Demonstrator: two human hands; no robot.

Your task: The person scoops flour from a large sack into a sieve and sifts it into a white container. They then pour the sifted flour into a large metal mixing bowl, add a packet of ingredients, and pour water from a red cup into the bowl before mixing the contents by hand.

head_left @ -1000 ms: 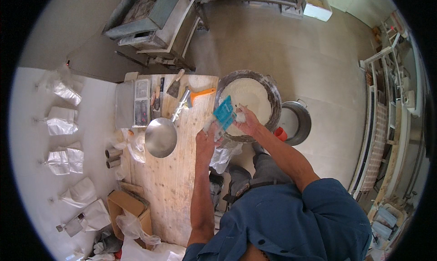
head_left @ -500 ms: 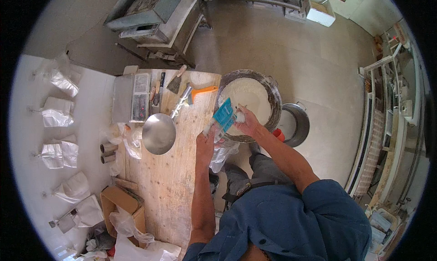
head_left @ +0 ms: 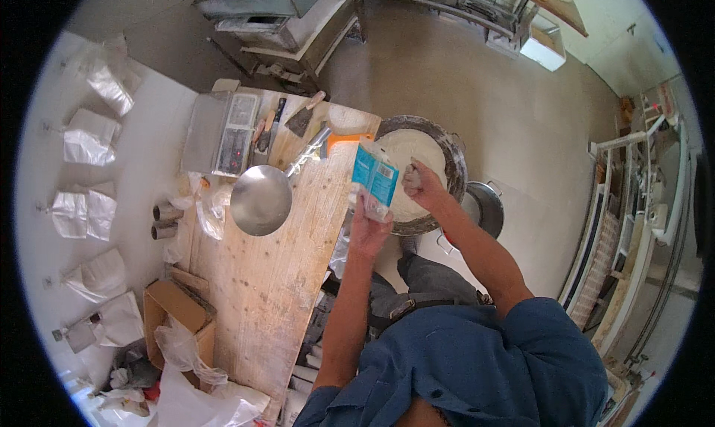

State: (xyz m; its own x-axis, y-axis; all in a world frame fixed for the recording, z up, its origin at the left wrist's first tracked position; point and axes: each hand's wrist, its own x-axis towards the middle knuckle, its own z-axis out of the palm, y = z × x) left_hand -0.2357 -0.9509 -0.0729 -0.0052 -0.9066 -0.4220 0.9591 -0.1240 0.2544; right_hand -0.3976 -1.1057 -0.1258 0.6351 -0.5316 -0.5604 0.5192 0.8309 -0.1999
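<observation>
My left hand (head_left: 370,229) grips the lower end of a blue and white plastic packet (head_left: 375,175), held upright at the near-left rim of a large round tub (head_left: 460,170). Pale flour or dough (head_left: 417,144) fills much of the tub. My right hand (head_left: 422,185) is over the tub, just right of the packet and apart from it. Its fingers are curled together; whatever they may hold is too small to make out.
On the wooden table (head_left: 275,300) at left lie a large metal scoop (head_left: 261,200), an orange-handled tool (head_left: 348,139), a scraper (head_left: 300,121) and a scale (head_left: 236,133). A metal pot (head_left: 488,209) stands right of the tub. A cardboard box (head_left: 175,308) is at lower left.
My right hand has come away from the packet, its fingers now curled. The packet, earlier tilted between both hands, is more upright in my left hand alone. The whole view has shifted somewhat.
</observation>
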